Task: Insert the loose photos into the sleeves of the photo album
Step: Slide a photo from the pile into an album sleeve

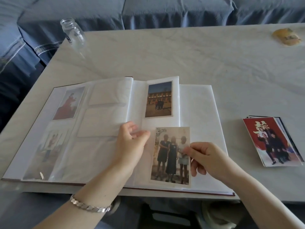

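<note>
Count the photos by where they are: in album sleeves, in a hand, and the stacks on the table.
Photos in album sleeves: 3 (red dress, faded one, building)
Photo pinched by right hand: 1
Stack of loose photos: 1
Total: 5

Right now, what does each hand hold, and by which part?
The right hand pinches the three-person photo by its right edge; the left hand appears to pinch the clear sleeve at its opening.

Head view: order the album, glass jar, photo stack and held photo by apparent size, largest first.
Largest: album.
Then held photo and photo stack, too alike to rank.
Smallest: glass jar, though farthest away.
</note>
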A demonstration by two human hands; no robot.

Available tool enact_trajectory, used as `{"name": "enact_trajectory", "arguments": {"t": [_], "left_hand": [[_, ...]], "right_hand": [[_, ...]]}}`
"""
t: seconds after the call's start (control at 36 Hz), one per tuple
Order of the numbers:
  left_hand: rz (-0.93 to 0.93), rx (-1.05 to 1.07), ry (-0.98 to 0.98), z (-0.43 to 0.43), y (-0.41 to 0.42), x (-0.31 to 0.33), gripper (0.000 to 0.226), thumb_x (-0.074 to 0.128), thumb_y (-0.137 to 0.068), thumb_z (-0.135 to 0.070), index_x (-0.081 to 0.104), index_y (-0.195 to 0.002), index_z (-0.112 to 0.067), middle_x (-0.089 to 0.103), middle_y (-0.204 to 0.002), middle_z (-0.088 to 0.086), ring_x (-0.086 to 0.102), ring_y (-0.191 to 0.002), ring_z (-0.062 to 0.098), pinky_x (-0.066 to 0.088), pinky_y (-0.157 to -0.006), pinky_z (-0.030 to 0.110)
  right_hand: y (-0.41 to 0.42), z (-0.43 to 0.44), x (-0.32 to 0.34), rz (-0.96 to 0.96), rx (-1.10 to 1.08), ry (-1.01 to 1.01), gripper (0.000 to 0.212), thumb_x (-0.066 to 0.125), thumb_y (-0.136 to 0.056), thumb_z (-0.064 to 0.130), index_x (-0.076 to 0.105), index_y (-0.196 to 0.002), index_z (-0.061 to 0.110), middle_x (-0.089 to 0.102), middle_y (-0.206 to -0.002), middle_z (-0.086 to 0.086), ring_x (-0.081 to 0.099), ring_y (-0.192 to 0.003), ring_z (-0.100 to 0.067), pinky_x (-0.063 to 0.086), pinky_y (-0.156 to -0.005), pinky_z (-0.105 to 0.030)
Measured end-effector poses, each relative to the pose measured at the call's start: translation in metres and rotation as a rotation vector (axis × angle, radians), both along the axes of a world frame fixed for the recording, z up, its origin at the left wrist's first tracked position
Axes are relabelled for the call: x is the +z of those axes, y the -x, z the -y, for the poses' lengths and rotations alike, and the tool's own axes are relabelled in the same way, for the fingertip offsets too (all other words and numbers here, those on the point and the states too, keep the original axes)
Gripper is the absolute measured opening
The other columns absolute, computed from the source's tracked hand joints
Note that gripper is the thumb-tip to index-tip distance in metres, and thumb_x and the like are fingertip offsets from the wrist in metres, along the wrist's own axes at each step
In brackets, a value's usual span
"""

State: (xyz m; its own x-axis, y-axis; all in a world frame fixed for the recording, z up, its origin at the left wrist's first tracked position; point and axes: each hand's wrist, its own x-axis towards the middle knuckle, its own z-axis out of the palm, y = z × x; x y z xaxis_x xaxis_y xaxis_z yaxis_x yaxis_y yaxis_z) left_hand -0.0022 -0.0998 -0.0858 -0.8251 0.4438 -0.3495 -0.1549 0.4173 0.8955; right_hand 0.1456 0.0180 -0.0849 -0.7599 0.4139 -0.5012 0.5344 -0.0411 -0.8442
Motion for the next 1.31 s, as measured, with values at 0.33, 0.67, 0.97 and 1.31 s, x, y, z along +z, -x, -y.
{"name": "enact_trajectory", "arguments": {"t": [0.33,0.67,0.97,1.31], "left_hand": [[0.063,0.027,-0.008,-0.003,0.003,-0.002,0.041,0.049,-0.097,-0.014,0.045,-0.137,-0.009,0.049,-0.128,-0.003,0.043,-0.112,0.006,0.033,-0.095,0.021],[0.094,0.11,-0.02,-0.008,-0.002,-0.007,0.033,0.046,-0.098,-0.014,0.051,-0.131,-0.012,0.049,-0.115,-0.008,0.044,-0.107,0.005,0.033,-0.089,0.02],[0.149,0.098,-0.082,-0.005,0.001,0.001,0.017,0.049,-0.097,-0.013,0.056,-0.092,-0.027,0.059,-0.117,0.002,0.055,-0.107,0.014,0.046,-0.08,0.02],[0.246,-0.02,-0.096,-0.001,0.003,0.004,0.017,0.057,-0.092,-0.015,0.054,-0.107,-0.023,0.06,-0.116,0.007,0.059,-0.109,0.025,0.046,-0.099,0.047]], "right_hand": [[-0.006,-0.001,0.01,-0.018,-0.01,-0.014,0.023,0.05,-0.092,0.017,0.063,-0.077,0.005,0.055,-0.043,0.002,0.047,-0.035,-0.004,0.034,-0.04,-0.013],[0.004,0.025,0.003,-0.133,-0.204,-0.239,0.023,0.053,-0.092,0.013,0.055,-0.083,0.034,0.063,-0.061,0.006,0.061,-0.049,-0.009,0.047,-0.045,-0.015],[0.015,0.015,0.005,-0.009,-0.086,-0.18,0.023,0.053,-0.093,0.014,0.067,-0.074,0.015,0.062,-0.055,0.003,0.059,-0.045,-0.003,0.038,-0.045,-0.006],[0.021,0.022,0.005,-0.013,-0.162,-0.035,0.023,0.053,-0.092,0.014,0.066,-0.074,0.019,0.064,-0.053,0.004,0.06,-0.047,-0.006,0.039,-0.042,-0.009]]}}
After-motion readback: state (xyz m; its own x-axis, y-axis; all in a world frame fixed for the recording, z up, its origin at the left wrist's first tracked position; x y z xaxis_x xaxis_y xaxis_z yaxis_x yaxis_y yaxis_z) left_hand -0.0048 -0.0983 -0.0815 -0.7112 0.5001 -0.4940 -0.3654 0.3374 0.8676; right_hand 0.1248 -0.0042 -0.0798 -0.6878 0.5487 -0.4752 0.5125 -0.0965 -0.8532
